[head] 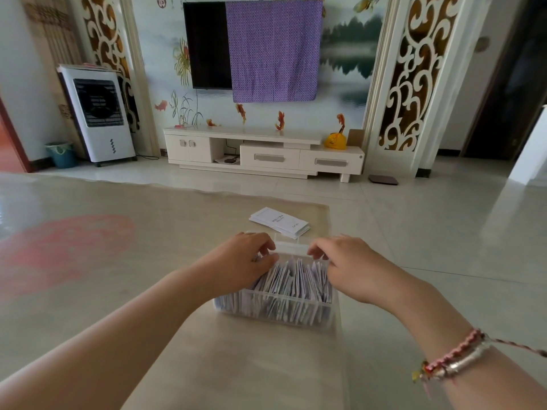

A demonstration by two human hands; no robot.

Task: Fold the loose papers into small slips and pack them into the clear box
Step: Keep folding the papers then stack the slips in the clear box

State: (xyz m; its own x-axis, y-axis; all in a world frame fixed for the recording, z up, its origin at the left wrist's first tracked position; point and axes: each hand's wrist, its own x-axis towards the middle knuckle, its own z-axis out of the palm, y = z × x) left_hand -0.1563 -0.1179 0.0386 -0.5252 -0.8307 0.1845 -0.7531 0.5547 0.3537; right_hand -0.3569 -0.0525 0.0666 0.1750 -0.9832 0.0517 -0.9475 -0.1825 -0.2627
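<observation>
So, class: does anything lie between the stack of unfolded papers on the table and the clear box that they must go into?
Nothing visible does. The papers lie just beyond the box, with only bare table between. The left hand and right hand are at the box's far end, over the packed slips.

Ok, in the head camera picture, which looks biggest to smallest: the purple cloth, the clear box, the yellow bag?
1. purple cloth, biggest in the picture.
2. clear box of slips.
3. yellow bag, smallest.
The box is much nearer the camera than the other two, so real sizes may differ.
</observation>
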